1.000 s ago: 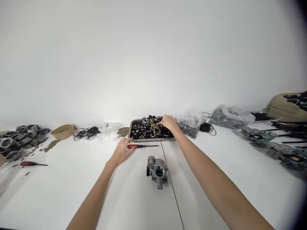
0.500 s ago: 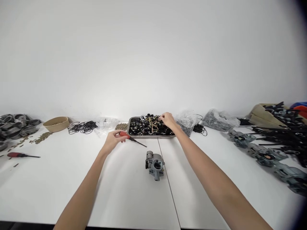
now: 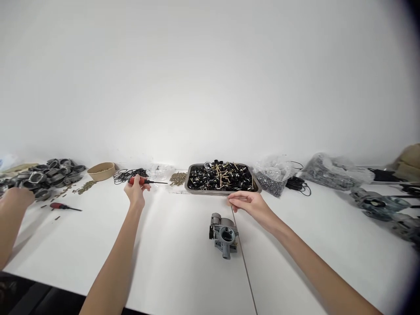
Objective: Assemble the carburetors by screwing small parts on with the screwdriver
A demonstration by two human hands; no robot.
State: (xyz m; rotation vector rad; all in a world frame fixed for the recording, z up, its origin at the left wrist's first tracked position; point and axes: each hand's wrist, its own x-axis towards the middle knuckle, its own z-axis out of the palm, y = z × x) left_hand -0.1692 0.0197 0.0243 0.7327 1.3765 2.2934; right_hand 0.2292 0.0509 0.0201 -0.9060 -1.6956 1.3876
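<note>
Carburetor [image 3: 225, 236], one, standing on the white bench [image 3: 173, 253] between the two forearms, in front of the tray and touched by neither hand. The left hand [image 3: 134, 192] has its fingers closed round the red handle of one screwdriver [image 3: 140, 179], whose shaft points to the right. The right hand [image 3: 251, 204] is at the near edge of the one metal tray [image 3: 210, 191]; its thumb and fingers are narrow, nearly meeting, and whether a small part lies between them cannot be told. The tray holds a heap of black and brass-coloured parts [image 3: 219, 176], too many to count. To its left are one brass pile [image 3: 179, 178], one clear bag [image 3: 160, 171], one bunch of black rings [image 3: 123, 176], one tan bowl [image 3: 101, 175], a second screwdriver [image 3: 58, 205] and one heap of grey castings [image 3: 59, 173], with one co-worker's hand [image 3: 18, 199] beside it. To its right are two bags of grey parts [image 3: 272, 175] and one bundle of black loops [image 3: 297, 184]. At the right edge, blurred, are what appear to be at least two further carburetors [image 3: 374, 201].
</note>
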